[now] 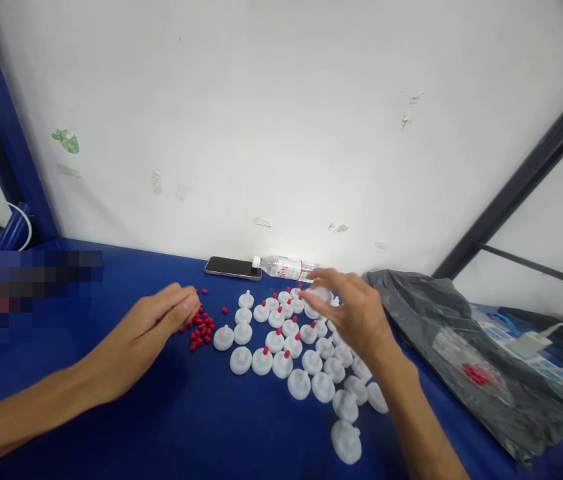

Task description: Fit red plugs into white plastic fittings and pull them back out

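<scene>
My left hand (156,327) is at the left edge of a pile of small red caps (203,328). Its fingers are curled against the thumb, and whatever they hold, if anything, is hidden. Over the far right part of the white pieces, my right hand (354,310) closes its thumb and fingers on a white round nozzle piece (320,295). Several more white round nozzle pieces (298,385) lie spread between and below my hands. Some carry a red cap on the nozzle, such as the capped piece (262,361); others have bare nozzles.
A phone (234,267) and a lying plastic bottle (286,267) are by the wall. To the right is a dark plastic bag (421,320), with a clear bag of red caps (478,375) on it. Power strips and a white charger (531,343) lie beyond. The table (186,420) is blue.
</scene>
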Demonstrator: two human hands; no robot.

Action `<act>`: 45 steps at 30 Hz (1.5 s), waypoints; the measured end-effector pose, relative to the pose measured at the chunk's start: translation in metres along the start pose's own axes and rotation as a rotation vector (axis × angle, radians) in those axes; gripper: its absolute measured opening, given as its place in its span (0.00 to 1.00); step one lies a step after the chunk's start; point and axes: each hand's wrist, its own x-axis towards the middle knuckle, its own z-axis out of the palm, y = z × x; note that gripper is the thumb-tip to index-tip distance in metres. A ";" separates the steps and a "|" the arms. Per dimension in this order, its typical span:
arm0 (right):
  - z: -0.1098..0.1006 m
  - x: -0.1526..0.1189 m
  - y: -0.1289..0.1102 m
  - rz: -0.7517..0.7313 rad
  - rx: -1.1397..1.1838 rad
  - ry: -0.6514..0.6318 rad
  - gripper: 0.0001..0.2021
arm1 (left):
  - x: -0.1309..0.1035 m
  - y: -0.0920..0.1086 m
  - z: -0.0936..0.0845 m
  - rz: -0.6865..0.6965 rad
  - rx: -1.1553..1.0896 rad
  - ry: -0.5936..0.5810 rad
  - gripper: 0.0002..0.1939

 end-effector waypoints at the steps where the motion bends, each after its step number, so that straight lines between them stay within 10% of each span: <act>1: -0.003 0.000 0.011 0.087 -0.013 0.007 0.13 | 0.003 0.000 -0.005 0.008 0.017 0.022 0.26; 11: 0.021 -0.004 0.018 0.158 0.064 -0.262 0.04 | 0.000 -0.026 0.017 0.091 0.103 -0.097 0.16; 18: -0.001 -0.003 0.027 0.341 0.164 -0.369 0.16 | 0.002 -0.026 0.017 0.060 0.108 -0.131 0.17; 23: -0.006 -0.009 0.031 0.383 0.300 -0.521 0.04 | 0.002 -0.022 0.015 0.040 0.106 -0.111 0.17; 34: -0.008 0.001 0.016 0.431 0.812 -0.226 0.13 | -0.008 0.002 0.010 0.138 -0.028 0.040 0.13; 45: 0.006 0.003 -0.042 0.375 0.863 -0.467 0.26 | -0.012 0.010 0.014 0.397 -0.042 0.040 0.08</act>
